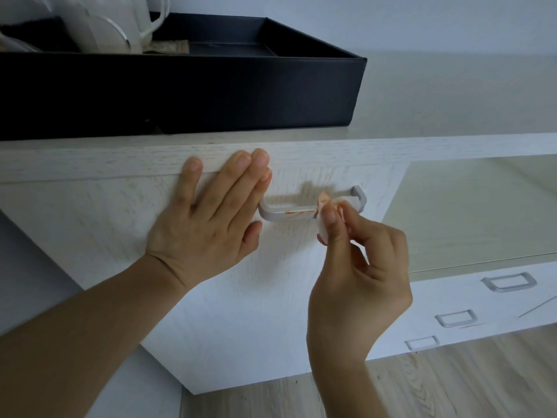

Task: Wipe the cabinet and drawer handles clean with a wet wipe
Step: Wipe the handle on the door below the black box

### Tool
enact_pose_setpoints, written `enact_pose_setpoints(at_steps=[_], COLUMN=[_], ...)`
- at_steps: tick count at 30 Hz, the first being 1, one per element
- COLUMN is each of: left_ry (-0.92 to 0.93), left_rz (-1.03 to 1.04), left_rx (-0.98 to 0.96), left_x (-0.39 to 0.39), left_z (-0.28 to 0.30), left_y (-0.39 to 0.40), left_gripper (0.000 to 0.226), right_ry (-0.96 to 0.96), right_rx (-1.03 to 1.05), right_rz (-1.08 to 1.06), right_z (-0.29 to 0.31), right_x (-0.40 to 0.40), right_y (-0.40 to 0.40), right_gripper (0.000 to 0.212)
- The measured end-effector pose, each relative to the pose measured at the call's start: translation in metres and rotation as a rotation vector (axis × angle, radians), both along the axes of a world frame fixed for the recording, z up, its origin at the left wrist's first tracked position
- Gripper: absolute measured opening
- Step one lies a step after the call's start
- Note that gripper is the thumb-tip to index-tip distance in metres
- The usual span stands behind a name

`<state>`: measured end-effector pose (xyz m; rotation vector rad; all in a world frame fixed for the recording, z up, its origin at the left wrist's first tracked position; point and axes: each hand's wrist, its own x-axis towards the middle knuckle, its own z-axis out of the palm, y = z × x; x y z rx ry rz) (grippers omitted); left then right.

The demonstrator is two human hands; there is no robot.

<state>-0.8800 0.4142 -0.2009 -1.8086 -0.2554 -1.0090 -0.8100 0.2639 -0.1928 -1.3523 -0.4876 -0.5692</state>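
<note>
While my right hand [358, 267] pinches the wet wipe [327, 217] against the drawer handle [313, 203], the job reads as barely begun. That grip is clenched on the wipe: thumb and fingertips bunch it into a small wad touching the bar a little right of its middle. The wipe already shows an orange-pink stain, so some dirt has come off onto it.

An orange smear [297, 211] runs along the near edge of the bar, left of the wad, reaching toward the left bend. That stretch is not yet clean. Right end of the handle looks pale and unmarked, though blur keeps me from being sure.

My left hand [211, 215] lies flat on the drawer front [120, 212], just left of the handle, fingers straight, tips up at the top edge. Released, holding nothing; I judge it is bracing the drawer.

Left to do, by my reckoning: finish this bar, then the three small handles [509, 282] far right and low on the next unit, none touched by a hand now. Whether they are dirty I cannot tell.

On the table above sits a black tray [211, 95] with white vessels [114, 22] in it.
</note>
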Motion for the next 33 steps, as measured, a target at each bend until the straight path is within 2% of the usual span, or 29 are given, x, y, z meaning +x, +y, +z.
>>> enact_pose_setpoints(at_steps=[5,8,17,22,25,28,33], left_ry=[-0.004,-0.002,0.011,0.019,0.066,0.076,0.12], left_rz=[0.008,0.009,0.003,-0.02,-0.105,-0.121,0.011], left_rx=[0.006,0.004,-0.016,-0.053,-0.165,-0.178,0.041], left_x=[0.0,0.0,0.001,-0.003,-0.014,-0.032,-0.042], left_z=[-0.001,-0.001,-0.004,-0.001,0.007,0.014,0.016], left_y=[0.001,0.001,0.002,-0.003,-0.008,-0.001,0.022], left_gripper=[0.07,0.07,0.071,0.071,0.067,0.064,0.07], right_ry=[-0.097,-0.021,0.015,0.276,0.341,0.295,0.065], right_rx=[-0.08,0.011,-0.023,0.092,0.107,0.06,-0.064], right_rz=[-0.057,-0.006,0.013,0.079,0.121,0.091,0.096], right_z=[-0.006,-0.007,-0.002,0.007,0.01,0.012,0.006], right_x=[0.005,0.003,-0.011,-0.004,-0.005,-0.006,-0.024], right_y=[-0.002,0.001,0.004,-0.005,-0.005,-0.006,0.004], right_gripper=[0.012,0.007,0.006,0.01,0.009,0.007,0.007])
